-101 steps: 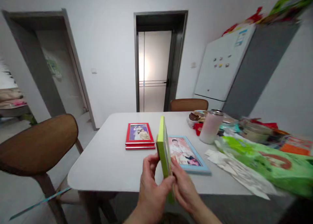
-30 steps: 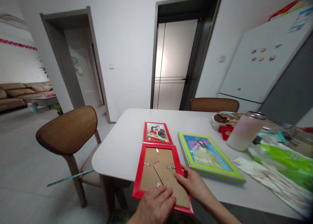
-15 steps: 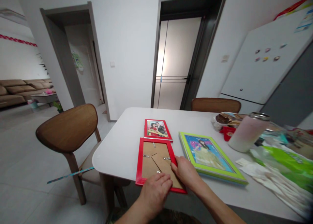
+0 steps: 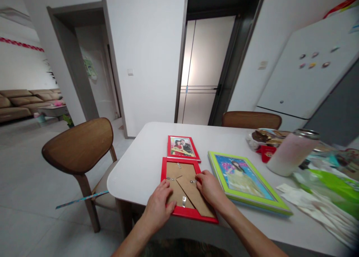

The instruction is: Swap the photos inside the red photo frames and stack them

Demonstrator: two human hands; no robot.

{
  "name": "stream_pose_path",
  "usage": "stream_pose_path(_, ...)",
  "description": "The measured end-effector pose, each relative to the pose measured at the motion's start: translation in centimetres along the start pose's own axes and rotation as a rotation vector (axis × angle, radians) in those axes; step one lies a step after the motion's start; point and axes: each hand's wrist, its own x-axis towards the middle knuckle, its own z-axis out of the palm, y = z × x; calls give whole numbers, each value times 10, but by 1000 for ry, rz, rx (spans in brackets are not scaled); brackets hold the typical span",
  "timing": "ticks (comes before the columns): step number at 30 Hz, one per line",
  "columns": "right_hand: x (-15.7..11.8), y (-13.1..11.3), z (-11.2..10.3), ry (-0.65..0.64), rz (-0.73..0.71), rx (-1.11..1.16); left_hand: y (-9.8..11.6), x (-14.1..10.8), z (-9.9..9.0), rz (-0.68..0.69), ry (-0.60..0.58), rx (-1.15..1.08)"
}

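A red picture frame (image 4: pixel 193 213) lies face down at the table's front edge, its brown backing board (image 4: pixel 185 186) and small metal clips showing. My left hand (image 4: pixel 159 204) rests on the frame's left side, fingers bent over the rim, thumb near the bottom clip. At the right clip, my right hand (image 4: pixel 210 188) has its fingertips pressed together; whether they pinch the clip is too small to tell. Behind lies a second red frame (image 4: pixel 182 147), picture up. A green frame (image 4: pixel 246 176) with a picture of a figure in a yellow dress is on the right.
A pink and white bottle (image 4: pixel 291 154), a white cloth (image 4: pixel 316 208) and green plastic packaging (image 4: pixel 336 188) are on the table's right side. Wooden chairs stand at the left (image 4: pixel 81 145) and far side (image 4: pixel 252 120).
My left hand has moved from the bottom of the backing to the frame's left side, uncovering the bottom clip. My right hand has shifted slightly up onto the right clip.
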Motion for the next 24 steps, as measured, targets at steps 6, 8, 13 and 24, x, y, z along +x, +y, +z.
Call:
stream_pose_path(6,4,1,3,38,23,-21,2,1,-2,-22,-41,-14)
stream_pose_path(8,-1,0,1,69,-6,-8,2,0,-2,-24,-37,-23)
stream_pose_path(13,-25,-16,-7,-37,-283,192,1,-1,0,-25,-35,-30)
stream_pose_path(24,-31,-32,3,-119,-419,282,-1,0,1,-32,-44,-25)
